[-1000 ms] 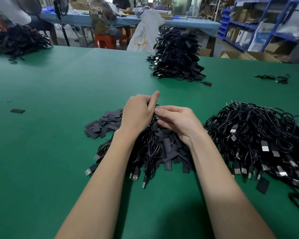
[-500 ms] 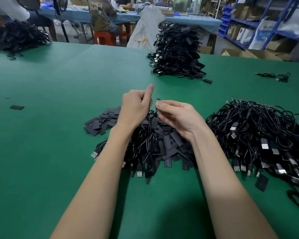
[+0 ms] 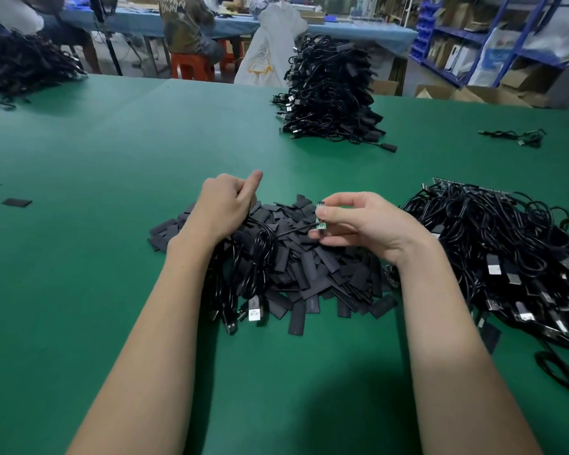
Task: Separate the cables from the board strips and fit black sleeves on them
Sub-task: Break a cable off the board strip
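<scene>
Two hands now apart: right hand (image 3: 372, 224) pinches the freed board end (image 3: 321, 215), left hand (image 3: 225, 205) grips its cable (image 3: 263, 238); sleeve next.

Even overhead light is falling on the table (image 3: 79, 257); arms are casting soft shadows near its front edge; corners are bending, blurring

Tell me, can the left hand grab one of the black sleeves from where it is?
Probably yes. The left hand sits right at the heap of black sleeves, nothing lying between. But its fingers are curled, seemingly round a cable, so it may need to let go first.
</scene>
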Demonstrator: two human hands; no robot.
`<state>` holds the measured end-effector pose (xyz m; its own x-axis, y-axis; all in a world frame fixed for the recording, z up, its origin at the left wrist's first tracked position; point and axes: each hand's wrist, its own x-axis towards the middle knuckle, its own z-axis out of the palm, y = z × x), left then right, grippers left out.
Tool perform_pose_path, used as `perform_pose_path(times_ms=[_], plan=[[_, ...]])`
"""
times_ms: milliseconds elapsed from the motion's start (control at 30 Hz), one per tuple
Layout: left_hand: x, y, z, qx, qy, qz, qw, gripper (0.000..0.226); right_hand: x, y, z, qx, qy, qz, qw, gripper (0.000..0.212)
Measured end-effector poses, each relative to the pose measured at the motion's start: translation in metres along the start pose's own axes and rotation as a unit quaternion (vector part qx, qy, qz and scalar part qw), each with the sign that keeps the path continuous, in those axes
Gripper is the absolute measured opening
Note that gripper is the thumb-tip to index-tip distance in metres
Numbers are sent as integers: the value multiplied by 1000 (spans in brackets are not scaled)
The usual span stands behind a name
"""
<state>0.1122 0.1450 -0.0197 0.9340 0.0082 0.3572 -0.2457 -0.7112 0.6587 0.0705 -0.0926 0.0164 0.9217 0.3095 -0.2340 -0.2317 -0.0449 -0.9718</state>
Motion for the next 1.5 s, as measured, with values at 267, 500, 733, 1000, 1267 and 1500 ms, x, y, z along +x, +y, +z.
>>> perform_pose_path(times_ms=[267,500,733,1000,1267,1500], plan=[[-6,13,4,-16,-111,90,990,57,9,-1,24,89,33,-55,994,4],[-10,21,9,-108,-76,60,989,61,14,3,28,2,75,-109,991,7],[-12,18,4,-152,-125,39,980,57,15,8,33,-121,20,-72,990,8],[-12,4,-23,-117,-234,-15,965,72,10,7,20,-154,73,-59,984,1],[-10,6,-22,63,-166,-44,983,63,4,-3,14,-48,52,-70,995,3],[-8,43,-5,-225,-183,-13,957,19,11,-1,19,42,101,-116,987,8]])
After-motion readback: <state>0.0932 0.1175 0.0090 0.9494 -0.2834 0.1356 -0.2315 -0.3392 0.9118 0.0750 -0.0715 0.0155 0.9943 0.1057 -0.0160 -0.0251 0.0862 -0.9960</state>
